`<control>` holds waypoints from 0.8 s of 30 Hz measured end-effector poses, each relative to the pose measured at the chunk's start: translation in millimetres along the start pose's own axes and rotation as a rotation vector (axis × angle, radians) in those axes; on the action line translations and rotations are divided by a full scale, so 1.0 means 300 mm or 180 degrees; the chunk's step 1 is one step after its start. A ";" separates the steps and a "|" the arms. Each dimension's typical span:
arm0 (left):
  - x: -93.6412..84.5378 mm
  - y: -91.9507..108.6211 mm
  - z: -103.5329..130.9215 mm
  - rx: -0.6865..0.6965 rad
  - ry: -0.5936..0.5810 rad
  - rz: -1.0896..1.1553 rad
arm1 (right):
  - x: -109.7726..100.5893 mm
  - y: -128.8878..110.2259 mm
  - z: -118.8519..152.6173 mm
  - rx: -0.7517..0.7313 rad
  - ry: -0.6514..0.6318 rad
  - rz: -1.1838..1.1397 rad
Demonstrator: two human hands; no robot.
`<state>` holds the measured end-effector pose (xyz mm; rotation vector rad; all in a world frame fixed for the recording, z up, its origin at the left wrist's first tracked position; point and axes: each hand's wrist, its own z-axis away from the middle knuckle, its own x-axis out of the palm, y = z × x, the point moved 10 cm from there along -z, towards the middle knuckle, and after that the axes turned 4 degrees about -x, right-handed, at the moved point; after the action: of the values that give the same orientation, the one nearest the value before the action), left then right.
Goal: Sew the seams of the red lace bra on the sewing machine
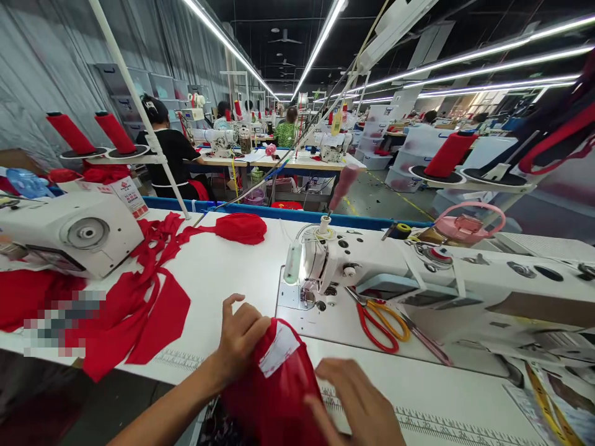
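Note:
A piece of red fabric point(288, 390) with a white patch point(279, 350) hangs over the front edge of the white sewing table. My left hand point(242, 337) is closed on its upper left edge, index finger raised. At the fabric's right edge is my right hand point(357, 402), blurred, thumb and fingers apart; I cannot tell whether the thumb touches the cloth. Just beyond my hands, the sewing machine point(372, 263) has its lit needle area above a metal plate point(290, 296). Scissors point(381, 322) with red and orange handles lie beside the machine.
Red cut pieces point(160, 316) lie on the table at left, with a red bundle point(242, 228) farther back. Another machine point(74, 229) stands left. Red thread cones point(450, 155) sit on a stand. Tweezers point(430, 341) lie near the scissors. A co-worker point(170, 155) sits ahead.

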<state>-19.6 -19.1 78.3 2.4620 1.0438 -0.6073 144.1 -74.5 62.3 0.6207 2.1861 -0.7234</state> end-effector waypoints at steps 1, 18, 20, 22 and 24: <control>-0.015 0.008 0.013 0.0015 0.0075 0.0027 | 0.010 0.041 -0.004 0.0286 0.0183 -0.0108; -0.083 -0.090 0.130 -0.0179 -0.0435 0.0013 | 0.196 0.145 -0.059 0.1123 0.0356 -0.1621; -0.083 -0.102 0.148 -0.0485 -0.0772 0.0073 | 0.145 0.129 -0.059 0.0814 0.0506 -0.1273; -0.112 -0.088 0.159 -0.0854 -0.0733 0.0412 | 0.121 0.115 -0.054 0.0657 0.0582 -0.1108; -0.139 -0.035 0.157 -0.1007 -0.0401 0.0699 | 0.119 0.104 -0.050 0.0593 0.0608 -0.1061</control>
<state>-64.8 -60.3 59.6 2.1914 0.7437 -0.4786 134.4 -34.9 34.0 0.4345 2.4492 -1.0904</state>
